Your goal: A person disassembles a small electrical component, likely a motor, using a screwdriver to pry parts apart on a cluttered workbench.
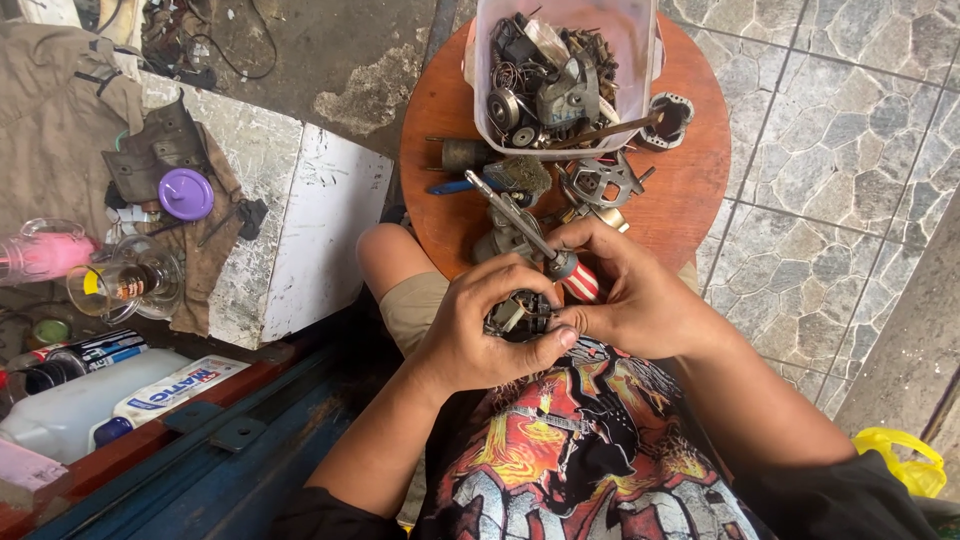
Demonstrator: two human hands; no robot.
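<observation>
Your left hand [475,335] is wrapped around a small metal motor part [518,315], pinning it just above your lap, close to the near edge of the round wooden surface [690,180]. Your right hand [630,295] grips a screwdriver [540,245] by its red-and-white handle, shaft slanting up toward the clear plastic tub [560,70] of scrap parts. That part looks dense, rigid and probably greasy, so clamp the solid outer body, not the fine bits inside.

Single head-worn view, steeply downward, close over lap and round wooden stool [690,190].
</observation>
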